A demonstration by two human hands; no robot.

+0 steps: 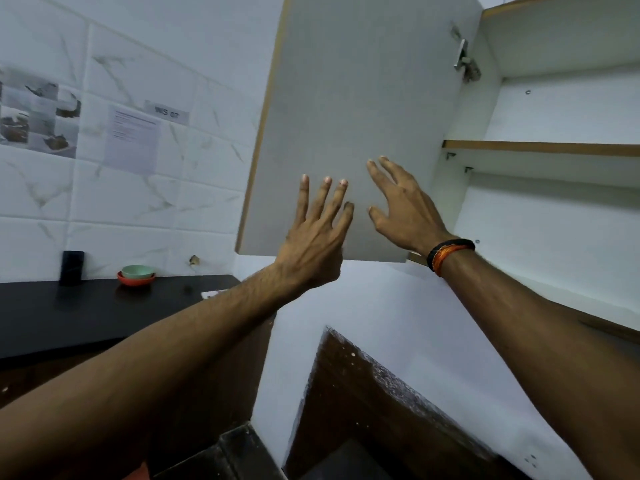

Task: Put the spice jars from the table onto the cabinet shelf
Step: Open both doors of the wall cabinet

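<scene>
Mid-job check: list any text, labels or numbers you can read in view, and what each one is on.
"WS 07": blurred, best reading, on the small grey label stuck to the wall tiles.
Printed sheet below it: lines of text, too small to read.
Photo sheet on the tiles: pictures only, no legible text.

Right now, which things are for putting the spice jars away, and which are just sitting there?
For the job: cabinet door, cabinet shelf, left hand, right hand. No jars show.

Just lying about: stacked bowls, dark object, wall papers.
</scene>
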